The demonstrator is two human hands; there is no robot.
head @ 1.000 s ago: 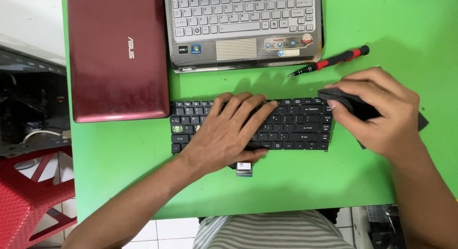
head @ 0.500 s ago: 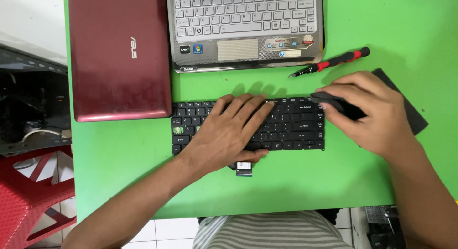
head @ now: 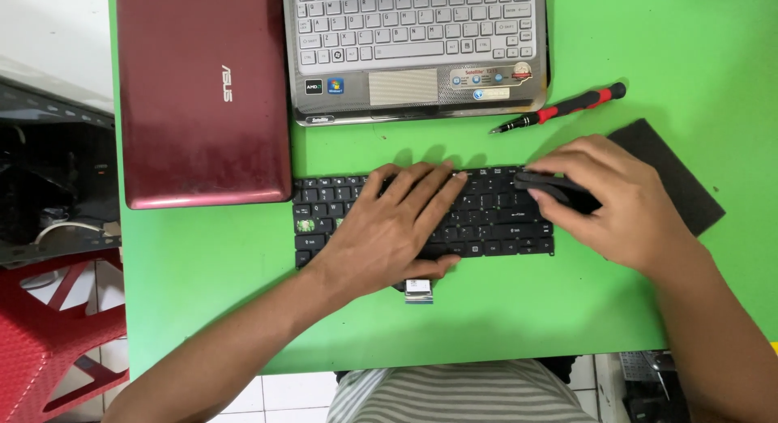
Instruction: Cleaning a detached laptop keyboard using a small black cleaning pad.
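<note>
A loose black keyboard [head: 486, 220] lies flat at the centre of the green counter [head: 203, 269], a short ribbon connector [head: 418, 291] protruding at its 6 o'clock edge. The left hand [head: 397, 228] rests on the keys, fingers spread and pressing down. The right hand [head: 624, 204] curls closed around a small dark tool [head: 555, 190], its tip touching the keyboard's 3 o'clock end. A dark pad [head: 677, 172] lies under that hand. At 12 o'clock sits an open silver laptop base [head: 413, 50]; at 10 o'clock, a closed maroon laptop [head: 198, 91]; at 2 o'clock, a red-and-black screwdriver [head: 559, 108]. A red plastic stool [head: 49, 342] stands on the tiled floor at 8 o'clock.
</note>
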